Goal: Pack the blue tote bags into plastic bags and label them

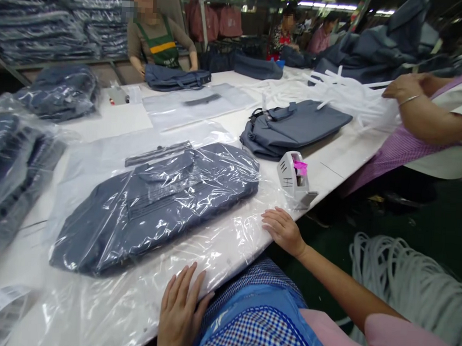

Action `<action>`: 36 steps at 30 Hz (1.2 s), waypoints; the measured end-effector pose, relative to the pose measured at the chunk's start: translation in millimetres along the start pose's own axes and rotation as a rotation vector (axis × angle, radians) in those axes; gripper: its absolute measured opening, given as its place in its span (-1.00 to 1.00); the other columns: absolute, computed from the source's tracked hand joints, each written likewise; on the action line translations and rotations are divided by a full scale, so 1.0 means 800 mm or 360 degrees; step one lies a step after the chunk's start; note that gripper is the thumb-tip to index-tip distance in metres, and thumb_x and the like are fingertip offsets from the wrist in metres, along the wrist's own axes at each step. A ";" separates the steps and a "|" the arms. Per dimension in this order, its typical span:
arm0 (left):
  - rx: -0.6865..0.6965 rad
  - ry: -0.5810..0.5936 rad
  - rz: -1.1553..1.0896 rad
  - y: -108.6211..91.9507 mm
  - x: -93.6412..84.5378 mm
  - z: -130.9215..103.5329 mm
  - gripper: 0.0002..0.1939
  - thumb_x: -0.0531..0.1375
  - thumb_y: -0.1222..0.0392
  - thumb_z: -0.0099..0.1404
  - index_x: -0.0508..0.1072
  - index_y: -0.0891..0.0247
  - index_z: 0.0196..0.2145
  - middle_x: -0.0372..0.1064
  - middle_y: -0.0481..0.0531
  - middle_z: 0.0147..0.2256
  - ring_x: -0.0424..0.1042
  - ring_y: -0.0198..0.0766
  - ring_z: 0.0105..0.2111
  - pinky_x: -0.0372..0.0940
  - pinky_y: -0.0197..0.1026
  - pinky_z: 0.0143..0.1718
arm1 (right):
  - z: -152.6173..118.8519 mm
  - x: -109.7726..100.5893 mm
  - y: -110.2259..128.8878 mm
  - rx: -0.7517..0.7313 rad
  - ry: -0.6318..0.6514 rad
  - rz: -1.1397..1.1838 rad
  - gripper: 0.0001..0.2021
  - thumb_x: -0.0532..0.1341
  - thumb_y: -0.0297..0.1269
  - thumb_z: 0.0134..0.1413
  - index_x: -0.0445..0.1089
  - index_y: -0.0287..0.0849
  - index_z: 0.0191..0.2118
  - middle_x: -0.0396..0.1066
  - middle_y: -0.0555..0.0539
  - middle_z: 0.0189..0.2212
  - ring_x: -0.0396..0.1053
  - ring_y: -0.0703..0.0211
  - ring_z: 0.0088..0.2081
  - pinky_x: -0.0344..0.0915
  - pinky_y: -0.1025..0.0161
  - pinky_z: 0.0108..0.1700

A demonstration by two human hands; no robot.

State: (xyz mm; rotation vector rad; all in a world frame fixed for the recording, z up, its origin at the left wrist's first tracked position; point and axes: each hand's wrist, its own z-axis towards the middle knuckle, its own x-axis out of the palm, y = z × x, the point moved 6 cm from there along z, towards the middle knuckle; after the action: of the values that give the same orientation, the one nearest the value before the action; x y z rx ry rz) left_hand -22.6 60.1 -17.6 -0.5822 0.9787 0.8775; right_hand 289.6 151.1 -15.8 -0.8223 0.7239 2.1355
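Note:
A dark blue-grey bag [164, 206] lies flat inside a clear plastic bag [228, 244] on the table in front of me. My left hand [181, 306] rests on the near edge of the plastic, fingers stretched out. Further right, my right hand [284, 229] lies on the plastic at the table's edge, its fingers extended and close together. Just beyond my right hand stands a white tape dispenser [292, 178] with a bit of pink on it. Neither hand grips anything that I can see.
Another blue-grey bag [294, 127] lies beyond the dispenser, near white strips [345, 91] handled by a co-worker at right. Wrapped bags [62, 91] sit at left, above a label roll [5, 306]. Coiled white piping [406, 282] lies on the floor. Another person stands across the table.

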 end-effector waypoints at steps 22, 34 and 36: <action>-0.0296 -0.0106 -0.0037 0.025 -0.034 -0.055 -0.68 0.18 0.41 0.30 0.45 0.23 -0.01 0.51 0.09 -0.08 0.48 -0.14 -0.10 0.38 -0.06 -0.03 | -0.011 -0.025 -0.008 -0.0242 0.0237 -0.0059 -0.57 0.24 -0.48 0.16 0.35 -0.06 0.14 0.42 -0.11 0.09 0.39 0.05 0.09 0.22 -0.03 0.23; -0.0281 -0.0063 0.0029 0.036 -0.046 -0.048 -0.54 0.18 0.32 0.32 0.30 0.28 0.17 0.42 0.15 0.08 0.39 -0.12 0.09 0.37 -0.07 0.09 | 0.025 0.004 0.031 -0.0376 0.0364 0.0139 -0.59 0.20 -0.42 0.20 0.32 -0.06 0.16 0.37 -0.13 0.14 0.35 0.01 0.13 0.17 -0.09 0.26; -0.0292 0.0019 0.0133 0.042 -0.046 -0.055 -0.52 0.15 0.34 0.33 0.28 0.26 0.19 0.37 0.14 0.12 0.35 -0.09 0.13 0.35 -0.04 0.11 | 0.020 0.002 0.028 -0.0428 0.0372 0.0150 -0.61 0.17 -0.46 0.22 0.34 -0.06 0.14 0.37 -0.13 0.13 0.34 0.01 0.14 0.17 -0.10 0.26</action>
State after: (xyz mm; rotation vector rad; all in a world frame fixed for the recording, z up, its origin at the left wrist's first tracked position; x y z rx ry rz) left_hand -80.9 31.1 -6.0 -0.7070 0.9446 1.0469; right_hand 265.6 150.0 -1.6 -1.2185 0.6081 2.2766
